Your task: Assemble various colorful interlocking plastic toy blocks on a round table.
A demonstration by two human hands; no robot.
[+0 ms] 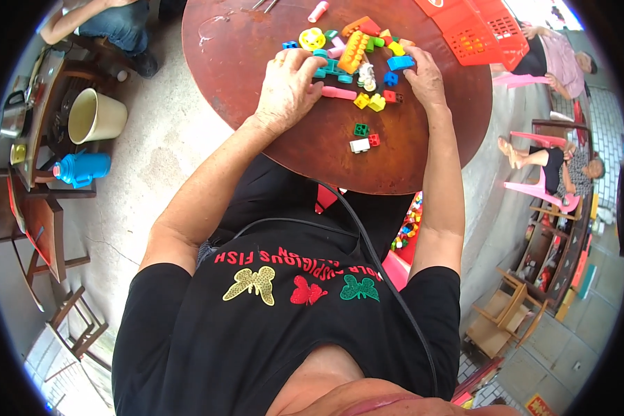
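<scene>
My left hand [290, 87] is over the round table's left part, fingers apart and bent. Its fingertips touch or nearly touch a teal wheeled toy base [333, 67], and its thumb lies by a pink stick-shaped piece [338, 93]. On the right, my right hand [425, 78] has thumb and finger around a blue block [399, 63]. Between the hands stand an orange block piece [353, 53] and a small white figure [366, 76]. Yellow blocks [369, 102] lie nearer me. Closer still are a green block [360, 130], a white block [359, 145] and a red block [374, 140].
A red plastic basket [489, 41] stands at the table's far right edge. Past the pile lies a pink cylinder [318, 11]. More small coloured pieces [408, 225] sit below the table's near edge. A cream bucket [97, 116] and blue flask [83, 168] are at left; people sit nearby.
</scene>
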